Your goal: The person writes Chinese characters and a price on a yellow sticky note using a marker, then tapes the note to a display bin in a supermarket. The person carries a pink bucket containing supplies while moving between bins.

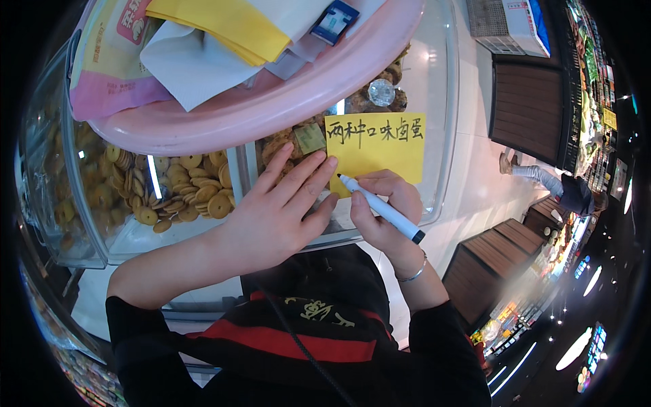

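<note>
A white marker pen (382,207) with a dark end is held in my right hand (389,206), its black tip close over the lower left of a yellow paper sheet (379,157). One line of handwriting in black runs along the sheet's upper part. My left hand (292,203) lies flat with fingers spread, its fingertips by the sheet's left edge. A small green label (310,138) sits just beyond those fingertips. Whether the pen tip touches the paper, I cannot tell.
Beneath the sheet is a clear-lidded food bin with a faceted knob (381,92). Round yellow biscuits (198,188) fill the bin at left. A pink tray (244,122) carries yellow paper (229,25) and a printed bag (112,66). Another person (564,191) stands far right, near brown display stands (526,109).
</note>
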Motion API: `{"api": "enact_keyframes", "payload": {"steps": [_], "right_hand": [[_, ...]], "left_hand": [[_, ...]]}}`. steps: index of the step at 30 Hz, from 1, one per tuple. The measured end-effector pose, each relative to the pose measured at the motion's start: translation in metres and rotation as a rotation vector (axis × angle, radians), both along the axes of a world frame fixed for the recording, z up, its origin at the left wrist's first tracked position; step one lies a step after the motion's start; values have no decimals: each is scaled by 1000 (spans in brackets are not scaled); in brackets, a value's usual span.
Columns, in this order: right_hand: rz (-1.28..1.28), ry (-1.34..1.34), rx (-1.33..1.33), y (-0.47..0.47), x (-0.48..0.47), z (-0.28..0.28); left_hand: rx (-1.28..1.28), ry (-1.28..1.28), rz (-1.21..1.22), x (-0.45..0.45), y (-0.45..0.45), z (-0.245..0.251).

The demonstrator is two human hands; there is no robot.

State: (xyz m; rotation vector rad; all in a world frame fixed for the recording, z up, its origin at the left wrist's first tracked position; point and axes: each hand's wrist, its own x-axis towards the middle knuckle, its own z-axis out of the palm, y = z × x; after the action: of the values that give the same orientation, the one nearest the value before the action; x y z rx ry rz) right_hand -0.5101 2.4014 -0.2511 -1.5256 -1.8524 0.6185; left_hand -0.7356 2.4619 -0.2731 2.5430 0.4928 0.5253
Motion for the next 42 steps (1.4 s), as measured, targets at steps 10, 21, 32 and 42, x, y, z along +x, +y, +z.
{"api": "enact_keyframes", "payload": {"steps": [10, 21, 32, 42], "right_hand": [[-55, 12, -2, 0, -5, 2], [-34, -11, 15, 1, -6, -1], [-62, 19, 102, 4, -11, -7], [-31, -37, 121, 1, -8, -8]], "left_hand": [[-6, 12, -5, -2, 0, 1], [-41, -4, -12, -4, -1, -2], [-37, -6, -18, -6, -2, -3], [-19, -14, -4, -4, -4, -5]]}}
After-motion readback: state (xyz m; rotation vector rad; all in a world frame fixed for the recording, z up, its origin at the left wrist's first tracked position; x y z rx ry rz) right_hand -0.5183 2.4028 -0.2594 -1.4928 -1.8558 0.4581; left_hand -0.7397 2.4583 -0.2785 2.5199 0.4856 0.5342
